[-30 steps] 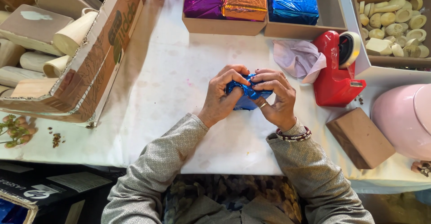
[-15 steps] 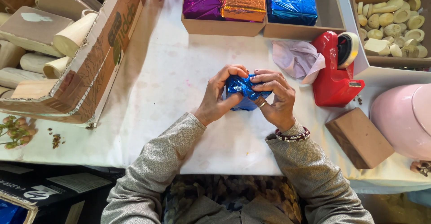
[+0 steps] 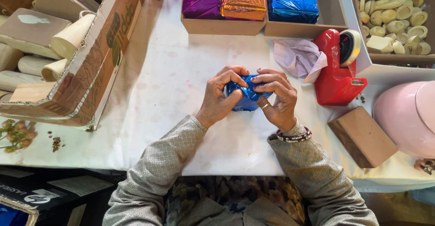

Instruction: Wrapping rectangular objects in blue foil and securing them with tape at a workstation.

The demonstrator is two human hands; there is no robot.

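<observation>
Both hands, left hand (image 3: 220,100) and right hand (image 3: 277,100), clamp the blue foil parcel (image 3: 247,98) mid-table; foil looks crinkly, slippery, best pinched at folded ends.

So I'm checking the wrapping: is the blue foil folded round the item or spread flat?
Folded round: the blue foil is bunched between both hands.

Tape dispenser (image 3: 337,69) right of parcel (image 3: 247,97); box (image 3: 362,135) nearer.

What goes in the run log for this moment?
left hand: gripping blue foil parcel | right hand: pressing the foil | nearby: red tape dispenser, brown block
</observation>
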